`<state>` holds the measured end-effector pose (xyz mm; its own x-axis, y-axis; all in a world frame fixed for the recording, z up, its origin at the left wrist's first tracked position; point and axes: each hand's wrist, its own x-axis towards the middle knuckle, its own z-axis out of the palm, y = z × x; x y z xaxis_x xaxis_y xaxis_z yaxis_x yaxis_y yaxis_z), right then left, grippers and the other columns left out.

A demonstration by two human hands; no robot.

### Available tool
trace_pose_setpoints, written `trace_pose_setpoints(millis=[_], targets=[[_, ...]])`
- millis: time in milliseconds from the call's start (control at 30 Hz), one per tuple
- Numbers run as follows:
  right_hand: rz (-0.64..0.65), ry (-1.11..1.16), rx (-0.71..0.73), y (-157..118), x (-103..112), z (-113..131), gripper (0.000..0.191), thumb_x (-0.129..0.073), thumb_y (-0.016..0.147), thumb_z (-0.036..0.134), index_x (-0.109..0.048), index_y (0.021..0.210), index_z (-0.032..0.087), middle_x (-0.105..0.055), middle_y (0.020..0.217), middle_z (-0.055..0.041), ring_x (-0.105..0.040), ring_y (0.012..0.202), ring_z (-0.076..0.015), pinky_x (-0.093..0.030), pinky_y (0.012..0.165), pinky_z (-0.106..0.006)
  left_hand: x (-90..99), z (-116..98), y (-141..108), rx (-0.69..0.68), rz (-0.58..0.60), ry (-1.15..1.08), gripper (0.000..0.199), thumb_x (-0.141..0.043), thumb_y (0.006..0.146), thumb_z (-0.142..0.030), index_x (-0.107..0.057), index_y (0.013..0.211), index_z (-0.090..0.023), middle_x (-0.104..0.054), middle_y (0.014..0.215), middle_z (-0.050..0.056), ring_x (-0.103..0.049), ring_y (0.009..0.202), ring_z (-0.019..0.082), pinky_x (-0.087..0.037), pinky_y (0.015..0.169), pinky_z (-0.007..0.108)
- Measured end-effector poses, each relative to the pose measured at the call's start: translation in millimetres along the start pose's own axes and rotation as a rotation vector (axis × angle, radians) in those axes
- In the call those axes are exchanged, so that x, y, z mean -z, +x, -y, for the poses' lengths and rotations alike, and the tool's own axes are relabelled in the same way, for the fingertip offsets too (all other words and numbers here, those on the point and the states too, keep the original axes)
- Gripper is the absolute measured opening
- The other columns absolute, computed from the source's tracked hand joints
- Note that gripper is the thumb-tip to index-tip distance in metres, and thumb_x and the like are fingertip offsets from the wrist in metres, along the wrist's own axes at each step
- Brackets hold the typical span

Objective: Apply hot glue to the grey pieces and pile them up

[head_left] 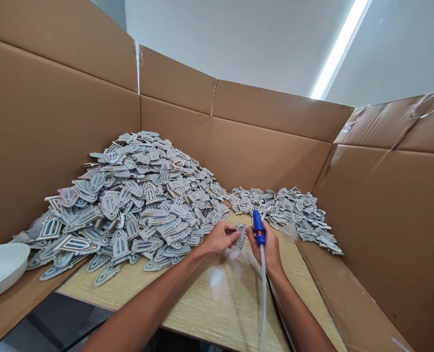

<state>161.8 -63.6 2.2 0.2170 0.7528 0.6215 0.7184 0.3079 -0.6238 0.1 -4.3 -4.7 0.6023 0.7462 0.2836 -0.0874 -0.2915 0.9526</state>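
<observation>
My left hand [222, 238] pinches a small grey arch-shaped piece [241, 236] upright over the table. Just right of it, my right hand [269, 248] is closed around a blue glue gun [258, 227] with an orange-red part on its body. A translucent stick or tube [263, 298] runs down from the tool toward me, beside a black cord. The tool and the grey piece are close together; whether they touch cannot be made out. A tall heap of similar grey pieces [140, 195] lies on the left, and a smaller heap [293, 208] lies behind my right hand.
Cardboard walls [268, 151] enclose the wooden table [195, 303] at the back and both sides. A white dish [4, 269] stands at the left edge. Whitish patches [217, 282] show on the tabletop below my hands. A clear plastic scrap [289, 230] lies by the smaller heap.
</observation>
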Motion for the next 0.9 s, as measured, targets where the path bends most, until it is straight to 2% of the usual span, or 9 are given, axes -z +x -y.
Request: trace_pose_setpoints(millis=[267,500,700,900], targets=[[0.067,0.075,0.033,0.4,1.3,8.2,0.022,-0.063,0.084,0.042,-0.060,0.087,0.020,-0.070,0.078,-0.0040,-0.060,0.064,-0.0176,-0.046,0.061,-0.026,0.9,-1.4,-1.2,-0.011,0.013,-0.006,0.035,-0.065,0.082,-0.043,-0.056,0.062,-0.016,-0.050,0.055,-0.002,-0.045,0.051,0.010,-0.033,0.052,0.025],[0.036,0.054,0.017,-2.1,-1.4,4.6,0.020,-0.060,0.085,0.040,-0.059,0.087,0.020,-0.067,0.073,-0.0022,-0.055,0.059,-0.0153,-0.040,0.055,-0.024,0.4,-1.2,-2.4,-0.066,0.035,0.050,0.038,-0.064,0.084,-0.044,-0.057,0.062,-0.014,-0.049,0.060,-0.002,-0.044,0.055,0.010,-0.030,0.053,0.025],[0.034,0.030,-0.023,-3.9,-4.5,4.0,0.018,-0.062,0.076,0.036,-0.054,0.083,0.021,-0.060,0.063,0.0024,-0.050,0.054,-0.0142,-0.036,0.051,-0.023,-1.6,-1.0,-3.4,-0.163,0.005,0.153,0.036,-0.061,0.087,-0.040,-0.058,0.061,-0.015,-0.051,0.062,-0.001,-0.045,0.061,0.012,-0.030,0.059,0.026],[0.056,0.041,-0.060,-4.6,-3.6,8.9,0.017,-0.060,0.072,0.034,-0.052,0.082,0.022,-0.061,0.064,0.0020,-0.052,0.054,-0.0152,-0.037,0.051,-0.023,-2.5,-5.5,-5.5,-0.156,0.033,0.175,0.035,-0.061,0.088,-0.032,-0.057,0.058,-0.016,-0.050,0.061,-0.001,-0.045,0.061,0.012,-0.032,0.062,0.027]])
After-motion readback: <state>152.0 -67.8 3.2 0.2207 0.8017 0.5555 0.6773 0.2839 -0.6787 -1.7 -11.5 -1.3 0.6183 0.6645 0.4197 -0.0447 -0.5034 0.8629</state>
